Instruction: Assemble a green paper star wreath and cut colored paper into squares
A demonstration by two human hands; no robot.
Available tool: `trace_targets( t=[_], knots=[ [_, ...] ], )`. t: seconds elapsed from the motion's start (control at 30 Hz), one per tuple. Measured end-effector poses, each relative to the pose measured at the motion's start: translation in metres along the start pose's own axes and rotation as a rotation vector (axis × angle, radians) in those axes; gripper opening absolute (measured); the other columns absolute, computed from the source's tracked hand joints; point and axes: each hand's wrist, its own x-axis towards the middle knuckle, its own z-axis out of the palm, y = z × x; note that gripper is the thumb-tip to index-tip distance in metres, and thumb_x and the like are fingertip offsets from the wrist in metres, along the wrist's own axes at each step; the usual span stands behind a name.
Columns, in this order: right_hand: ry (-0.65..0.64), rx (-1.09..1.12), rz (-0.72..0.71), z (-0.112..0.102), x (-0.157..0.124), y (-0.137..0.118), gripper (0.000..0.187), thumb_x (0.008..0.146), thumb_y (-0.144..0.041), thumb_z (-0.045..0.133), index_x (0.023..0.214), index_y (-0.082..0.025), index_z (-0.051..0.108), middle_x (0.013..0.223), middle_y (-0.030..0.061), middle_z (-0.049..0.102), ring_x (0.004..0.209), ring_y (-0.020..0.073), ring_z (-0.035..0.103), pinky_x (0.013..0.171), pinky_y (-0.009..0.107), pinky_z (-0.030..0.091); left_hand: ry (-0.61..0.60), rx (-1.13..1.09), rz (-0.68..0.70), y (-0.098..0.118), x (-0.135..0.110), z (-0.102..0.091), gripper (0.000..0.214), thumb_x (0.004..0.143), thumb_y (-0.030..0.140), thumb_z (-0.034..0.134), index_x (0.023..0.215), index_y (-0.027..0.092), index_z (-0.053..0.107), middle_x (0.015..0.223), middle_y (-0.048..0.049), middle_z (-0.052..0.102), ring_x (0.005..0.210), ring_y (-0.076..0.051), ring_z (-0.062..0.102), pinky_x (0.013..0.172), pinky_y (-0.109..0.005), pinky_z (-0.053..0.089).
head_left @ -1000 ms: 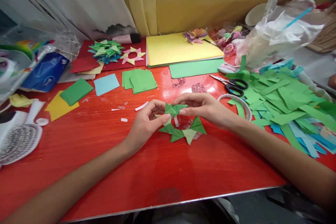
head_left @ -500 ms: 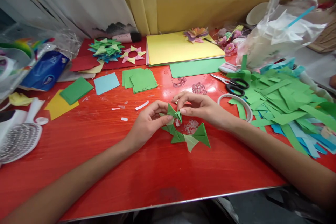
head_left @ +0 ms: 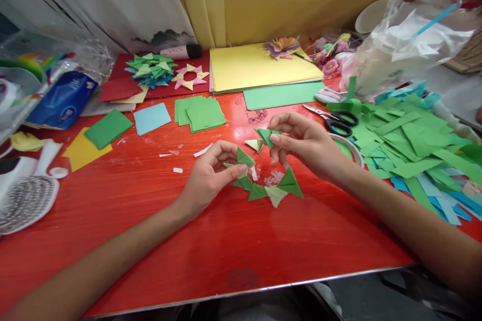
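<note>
Between the thumb and fingers of my left hand (head_left: 212, 170) is one end of a curved chain of folded paper triangles (head_left: 257, 191). Its pieces are dark green and pale green, and the chain arcs to the right below my hands. My right hand (head_left: 301, 140) pinches a separate green folded paper piece (head_left: 268, 136), held apart from the chain. A pale green folded piece (head_left: 255, 145) lies just beyond, between the two hands. My fingers cover part of each held piece.
Black-handled scissors (head_left: 339, 121), a tape roll (head_left: 354, 150) and a heap of green paper strips (head_left: 410, 135) lie to the right. Green paper squares (head_left: 205, 114), a blue square (head_left: 152, 119) and yellow sheets (head_left: 259, 67) sit further back. A hairbrush (head_left: 30, 203) lies left.
My right hand has moved up and away from my left hand, carrying a green folded piece. The pale folded piece behind it has come into view. My left hand still grips the chain.
</note>
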Motion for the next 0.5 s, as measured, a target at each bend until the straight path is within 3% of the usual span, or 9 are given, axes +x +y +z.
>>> trace_targets(
  t=[0.17,0.33,0.4,0.5],
  knots=[
    [0.030,-0.202,-0.112,0.003,-0.006,-0.016,0.014,0.080,-0.020,0.060,0.091,-0.017,0.053,0.072,-0.0019,0.055,0.061,0.0076,0.055,0.054,0.021,0.048,-0.004,0.115,0.169,0.004,-0.007,0.003,0.014,0.077,0.017,0.063,0.085,0.019,0.052,0.085,-0.0002,0.063,0.081,-0.012,0.061,0.071,-0.024,0.050],
    [0.064,-0.459,-0.332,0.008,-0.016,-0.028,0.019,0.079,-0.016,0.061,0.097,-0.021,0.058,0.093,0.0018,0.057,0.080,0.0111,0.056,0.065,0.023,0.050,-0.009,0.161,0.318,0.006,-0.011,0.004,0.013,0.082,0.011,0.055,0.086,0.020,0.047,0.094,-0.0019,0.067,0.090,-0.015,0.063,0.080,-0.030,0.051],
    [0.044,-0.547,-0.388,0.010,-0.018,-0.031,0.022,0.080,-0.015,0.060,0.101,-0.021,0.057,0.095,0.0022,0.058,0.084,0.0123,0.056,0.069,0.025,0.050,-0.004,0.196,0.351,0.005,-0.012,0.004,0.015,0.082,0.009,0.055,0.086,0.020,0.047,0.096,-0.0014,0.068,0.092,-0.015,0.064,0.080,-0.029,0.051],
    [-0.034,-0.672,-0.434,0.012,-0.019,-0.036,0.012,0.082,-0.015,0.058,0.092,-0.020,0.060,0.086,0.0017,0.060,0.080,0.0124,0.056,0.068,0.027,0.049,-0.007,0.229,0.393,0.004,-0.012,0.004,0.016,0.081,0.008,0.055,0.087,0.020,0.048,0.097,-0.0007,0.068,0.091,-0.013,0.064,0.078,-0.025,0.051]
  ],
)
